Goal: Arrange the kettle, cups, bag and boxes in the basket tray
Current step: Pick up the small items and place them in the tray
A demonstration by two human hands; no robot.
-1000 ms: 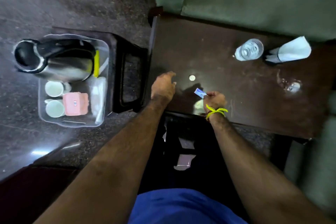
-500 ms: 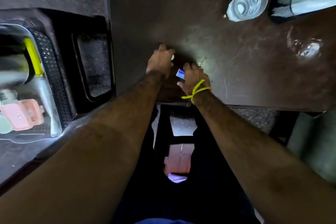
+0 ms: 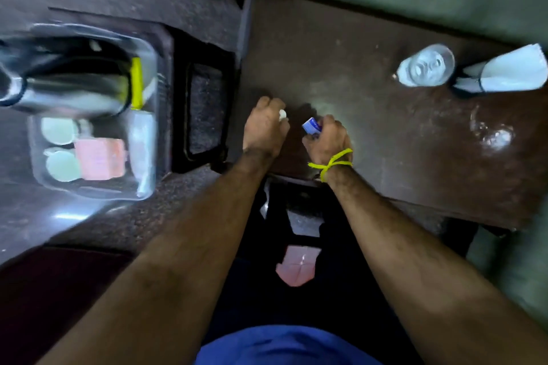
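Left hand (image 3: 264, 127) pinching a small white disc (image 3: 282, 114), right hand (image 3: 324, 139) closed on a blue packet (image 3: 311, 126) over the table (image 3: 341, 62), well apart from the tray (image 3: 89, 187) holding kettle (image 3: 65, 92) and cups (image 3: 60, 147); risks dropping either tiny piece through loose grip.

Steel kettle (image 3: 68, 89), two cups (image 3: 60, 147) and pink box (image 3: 99, 158) fill the clear tray (image 3: 142, 192).
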